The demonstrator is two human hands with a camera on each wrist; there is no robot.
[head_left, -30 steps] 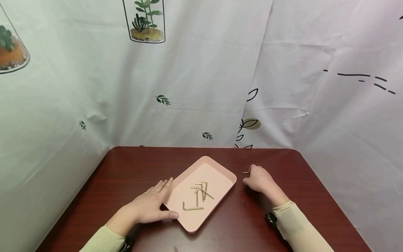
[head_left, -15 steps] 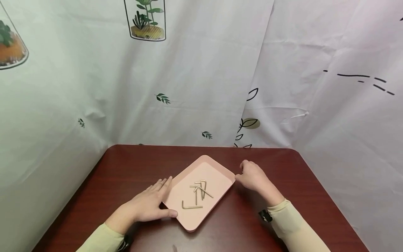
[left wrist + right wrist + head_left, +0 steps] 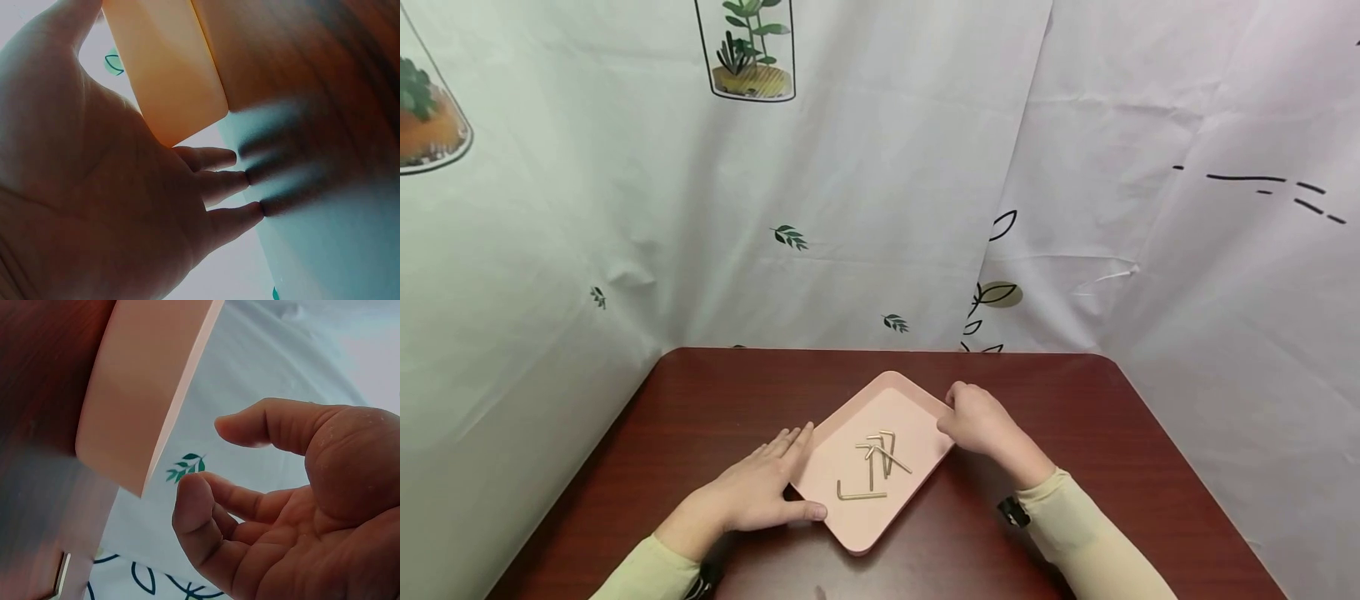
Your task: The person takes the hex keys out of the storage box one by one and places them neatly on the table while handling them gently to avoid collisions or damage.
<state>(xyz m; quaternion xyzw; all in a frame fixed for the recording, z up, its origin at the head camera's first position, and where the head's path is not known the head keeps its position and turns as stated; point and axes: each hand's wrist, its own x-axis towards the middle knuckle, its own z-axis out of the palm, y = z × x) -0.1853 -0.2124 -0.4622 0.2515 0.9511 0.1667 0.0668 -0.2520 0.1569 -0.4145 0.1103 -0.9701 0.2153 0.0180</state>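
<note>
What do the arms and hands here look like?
They belong to a person. The left hand and right hand are bare. The left sleeve and right sleeve are long, plain and pale cream. A black device sits at the right wrist, and a partly hidden one at the left.

tray (image 3: 857, 527): plastic in appearance, smooth, matt. bent rods (image 3: 892, 459): metal, smooth, with a brassy sheen. worktop (image 3: 752, 383): wood-grain surface, smooth, semi-gloss, with soft glare toward the near side. curtain (image 3: 880, 167): printed cloth, matt, creased. sleeves (image 3: 1090, 533): cloth, matt.
</note>
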